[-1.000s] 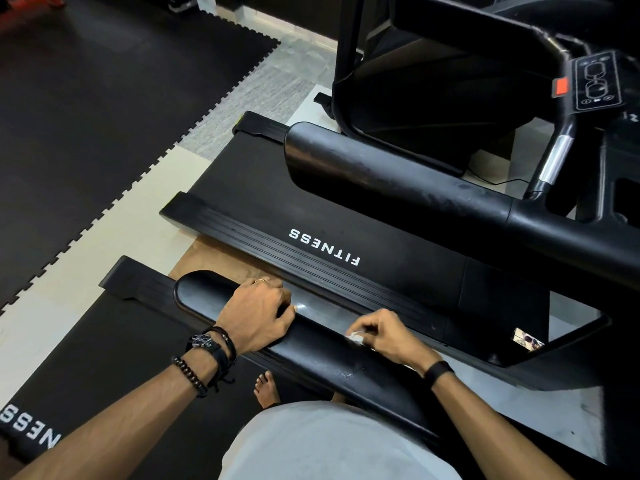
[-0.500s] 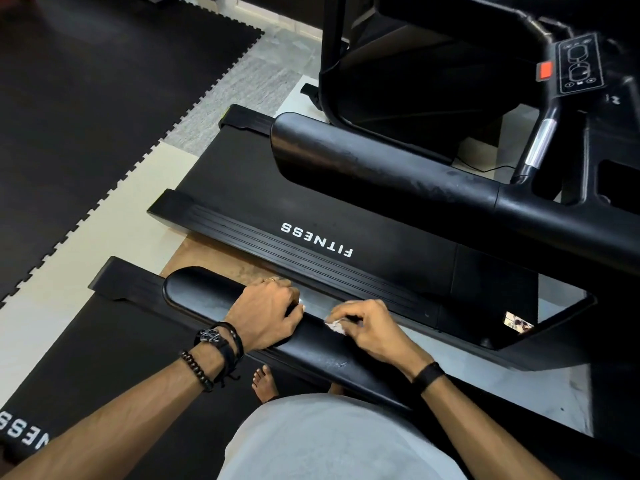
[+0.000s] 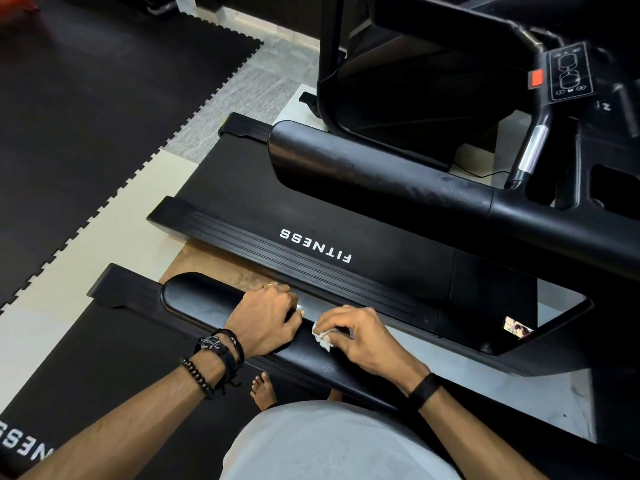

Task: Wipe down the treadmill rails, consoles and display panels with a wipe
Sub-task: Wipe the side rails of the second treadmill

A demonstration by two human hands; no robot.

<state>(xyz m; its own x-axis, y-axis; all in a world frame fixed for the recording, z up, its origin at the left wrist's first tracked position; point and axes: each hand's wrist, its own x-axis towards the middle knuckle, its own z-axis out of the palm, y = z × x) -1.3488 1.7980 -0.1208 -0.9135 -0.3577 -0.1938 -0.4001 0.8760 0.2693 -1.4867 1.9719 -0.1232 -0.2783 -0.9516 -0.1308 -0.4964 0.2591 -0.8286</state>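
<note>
1. The white wipe [image 3: 321,336] is pinched in the right hand [image 3: 360,336] on the near handrail [image 3: 204,301], closer to the left hand [image 3: 268,318] than before.
2. The rail is gripped by the left hand as earlier.

The floor is covered at the left by black interlocking mats [image 3: 86,109] with a toothed edge. Beside them runs a strip of pale cream tile [image 3: 104,216], and further back a patch of grey textured tile [image 3: 249,95]. Between the two black machines a brown, wood-coloured part of the floor [image 3: 197,263] shows. At the right the floor is white and glossy [image 3: 540,403]. A thin black cable [image 3: 485,174] lies on the pale floor at the back. An orange-red object [image 3: 17,5] sits blurred in the top left corner
</note>
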